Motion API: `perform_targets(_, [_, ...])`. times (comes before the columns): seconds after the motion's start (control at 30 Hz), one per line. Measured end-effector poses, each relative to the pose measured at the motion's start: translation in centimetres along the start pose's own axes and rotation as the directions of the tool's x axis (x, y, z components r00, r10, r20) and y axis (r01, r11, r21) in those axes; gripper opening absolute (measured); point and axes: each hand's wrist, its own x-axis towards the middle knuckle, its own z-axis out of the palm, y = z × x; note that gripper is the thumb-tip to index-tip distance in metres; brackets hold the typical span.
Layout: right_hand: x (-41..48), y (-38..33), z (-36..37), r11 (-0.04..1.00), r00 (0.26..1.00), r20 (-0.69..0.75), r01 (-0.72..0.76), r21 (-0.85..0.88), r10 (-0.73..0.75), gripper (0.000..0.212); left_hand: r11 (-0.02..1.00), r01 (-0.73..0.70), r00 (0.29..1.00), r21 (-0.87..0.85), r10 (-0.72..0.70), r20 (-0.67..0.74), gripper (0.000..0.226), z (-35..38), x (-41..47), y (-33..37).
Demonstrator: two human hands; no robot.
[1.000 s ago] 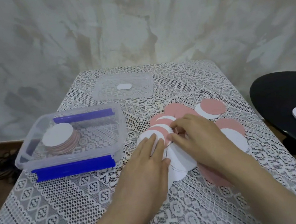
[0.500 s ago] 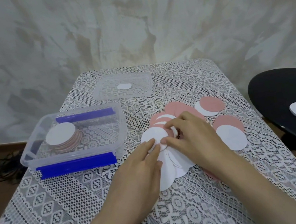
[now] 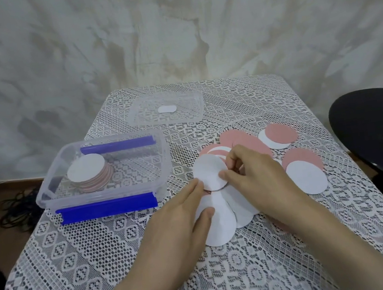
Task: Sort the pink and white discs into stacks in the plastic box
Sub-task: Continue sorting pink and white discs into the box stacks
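White card is what the right hand (image 3: 258,179) has hold of: thumb and curled fingers pinch the right edge of a white disc (image 3: 210,175), tipping it up off the pile (image 3: 220,221) of pink and white discs that lies loose on the lace-covered tabletop (image 3: 102,254). The left hand (image 3: 183,216) holds nothing. It lies flat with straight fingers, its forefinger tip touching the disc's lower left rim and its thumb pressing on a white disc below. The box (image 3: 162,153) stands well to the left, a stack (image 3: 89,173) topped in white sitting in its left half. A second disc may well cling under the pinched one, since a thin dark edge shows beneath it, and a mixed pair would then go to the stack. The light pinch at the rim could also slip, or the overlapping pile could slide if the left hand lifts too soon. Against the frame half a second back, the white disc has tilted higher and shows more of its face, hiding the pink-edged discs behind it, and the left forefinger has moved up to its rim. The box and stack have not changed.
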Motion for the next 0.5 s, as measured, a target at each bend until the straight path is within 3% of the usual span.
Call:
perform_targets(0.13, [-0.1, 1.2, -0.8, 0.983, 1.0, -0.003, 0.01, 0.185, -0.01, 0.009, 0.995, -0.03, 0.999, -0.092, 0.026, -0.038, 0.049, -0.4, 0.0, 0.3])
perform_targets(0.27, [-0.8, 1.5, -1.3, 0.934, 0.999, 0.028, 0.012, 0.358, -0.024, 0.023, 0.989, -0.006, 0.999, -0.15, -0.001, -0.043, 0.044, -0.8, 0.0, 0.5])
perform_targets(0.37, [-1.8, 0.9, -1.3, 0.897, 0.989, 0.129, 0.012, 0.442, -0.077, 0.022, 0.945, 0.01, 0.997, -0.326, -0.034, -0.07, 0.046, -1.0, 0.0, 0.4])
perform_targets(0.5, [-2.4, 0.5, -1.2, 0.906, 0.975, 0.186, 0.029, 0.422, -0.118, 0.011, 0.803, 0.082, 0.986, -0.591, -0.15, -0.068, 0.009, -0.9, 0.1, 0.6])
